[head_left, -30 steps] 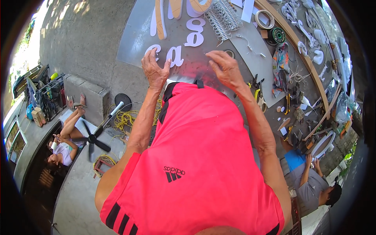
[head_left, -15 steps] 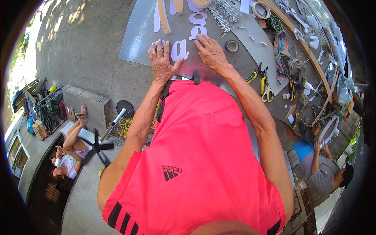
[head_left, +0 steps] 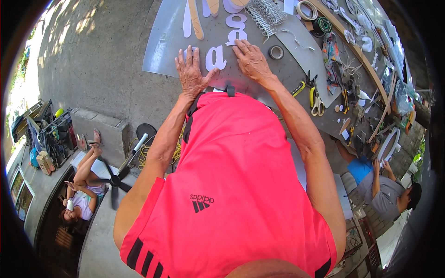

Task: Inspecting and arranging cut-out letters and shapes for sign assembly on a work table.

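Note:
My left hand (head_left: 191, 73) lies on the grey sheet (head_left: 160, 58) with its fingers spread. Under its fingertips a white cut-out piece is mostly hidden. Beside the thumb is a white cut-out letter (head_left: 214, 59), its near edge close to the thumb tip. My right hand (head_left: 254, 61) rests farther right, fingers stretched out, and its fingertips touch the near edge of another white cut-out letter (head_left: 238, 36). A third white letter (head_left: 236, 21) sits just beyond that one. Neither hand grips anything.
A grey tape roll (head_left: 276, 52), pliers (head_left: 311, 86) and scissors (head_left: 318, 107) lie right of my hands. Farther off are a masking tape roll (head_left: 307, 10), wire springs (head_left: 266, 17) and a long wooden strip (head_left: 359, 48). A person (head_left: 382, 190) works at right; another (head_left: 83, 199) sits at left.
The view has shifted slightly. Both hands keep almost the same places on the sheet, the fingers still flat beside the letters.

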{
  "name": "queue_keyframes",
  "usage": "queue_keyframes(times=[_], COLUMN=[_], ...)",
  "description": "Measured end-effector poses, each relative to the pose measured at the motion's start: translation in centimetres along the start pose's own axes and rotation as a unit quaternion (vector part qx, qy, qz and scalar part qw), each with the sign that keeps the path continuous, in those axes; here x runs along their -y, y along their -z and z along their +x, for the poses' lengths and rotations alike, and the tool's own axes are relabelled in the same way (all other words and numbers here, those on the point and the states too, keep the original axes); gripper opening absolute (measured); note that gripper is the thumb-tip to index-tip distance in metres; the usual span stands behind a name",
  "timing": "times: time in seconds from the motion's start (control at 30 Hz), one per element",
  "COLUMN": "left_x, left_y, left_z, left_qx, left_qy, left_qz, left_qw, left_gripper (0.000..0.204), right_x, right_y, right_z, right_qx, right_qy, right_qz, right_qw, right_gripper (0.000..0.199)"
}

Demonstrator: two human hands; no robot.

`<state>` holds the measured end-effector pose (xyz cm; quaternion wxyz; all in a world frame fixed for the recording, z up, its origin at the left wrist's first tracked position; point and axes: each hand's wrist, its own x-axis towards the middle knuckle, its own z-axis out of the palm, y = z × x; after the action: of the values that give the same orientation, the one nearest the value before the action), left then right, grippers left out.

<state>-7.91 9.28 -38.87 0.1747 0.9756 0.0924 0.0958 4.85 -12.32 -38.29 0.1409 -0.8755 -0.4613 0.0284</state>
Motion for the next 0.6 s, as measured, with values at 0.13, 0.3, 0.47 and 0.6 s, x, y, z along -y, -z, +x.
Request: queue_keyframes(times=[0.13, 0.3, 0.47, 0.6], left_x=[0.5, 1.5, 3.3, 4.6], left_y=[0.1, -0.5, -0.7, -1.0], left_z=[0.1, 0.4, 0.9, 1.1], left_qx=[-0.016, -0.045, -0.092, -0.101], left_qy=[0.004, 0.012, 0.051, 0.059], left_qz=[-0.009, -0.008, -0.017, 0.007], left_qw=[1.0, 0.999, 0.994, 0.993], left_gripper=[0.091, 0.084, 0.077, 0.069], right_x=[0.1, -0.3, -0.1, -0.1], right_y=[0.2, 0.7, 0.4, -0.1], right_z=[0.0, 0.2, 0.3, 0.3], right_qx=[-0.026, -0.022, -0.015, -0.016], right_qy=[0.006, 0.008, 0.0, -0.009], right_qz=[0.007, 0.009, -0.003, 0.018], right_qw=[1.0, 1.0, 1.0, 1.0], right_gripper=[0.04, 0.039, 0.04, 0.041])
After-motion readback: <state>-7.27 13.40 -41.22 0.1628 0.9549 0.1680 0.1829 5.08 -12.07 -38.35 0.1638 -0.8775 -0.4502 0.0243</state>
